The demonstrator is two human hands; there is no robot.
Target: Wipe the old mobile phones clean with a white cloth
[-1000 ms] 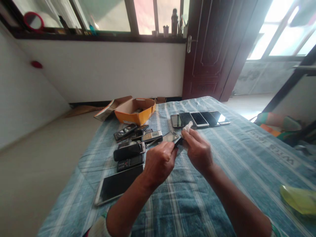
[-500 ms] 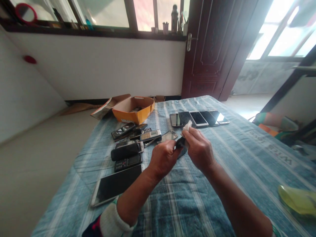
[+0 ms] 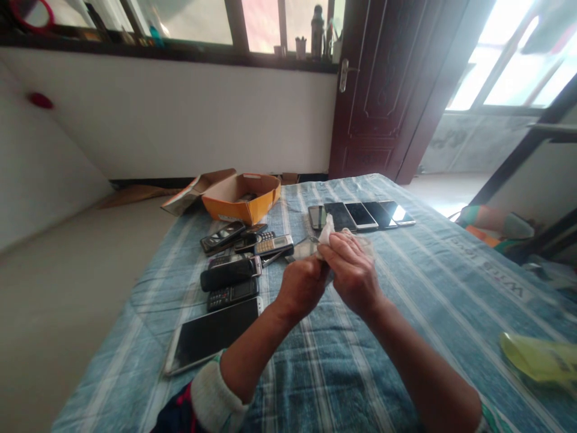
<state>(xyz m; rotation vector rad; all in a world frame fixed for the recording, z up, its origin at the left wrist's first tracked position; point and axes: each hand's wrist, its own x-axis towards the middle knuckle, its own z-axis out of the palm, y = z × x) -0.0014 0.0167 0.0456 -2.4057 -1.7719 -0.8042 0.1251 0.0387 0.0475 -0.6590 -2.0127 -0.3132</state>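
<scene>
My left hand (image 3: pixel 303 287) is closed on a dark mobile phone, which the fingers and a wipe almost wholly hide. Pressed against it from the right, my right hand (image 3: pixel 352 272) grips a crumpled white wipe (image 3: pixel 327 230), its tip poking up above the fingers and another part spreading behind the knuckles. A greyish phone (image 3: pixel 301 249) lies just beyond my left hand, partly covered. To the left, several keypad phones lie in a loose heap, among them a silver one (image 3: pixel 274 245) and a black one (image 3: pixel 228 275).
A white tablet (image 3: pixel 211 337) lies left of my forearm. An open orange cardboard box (image 3: pixel 246 207) stands at the far left of the cloth-covered table (image 3: pixel 324 379). Several smartphones (image 3: pixel 360 215) form a row at the back. A yellow bag (image 3: pixel 536 358) lies at right.
My right hand has moved left and closer to my left hand, carrying the wipe over the phone. The dark phone that showed between the hands is now mostly covered.
</scene>
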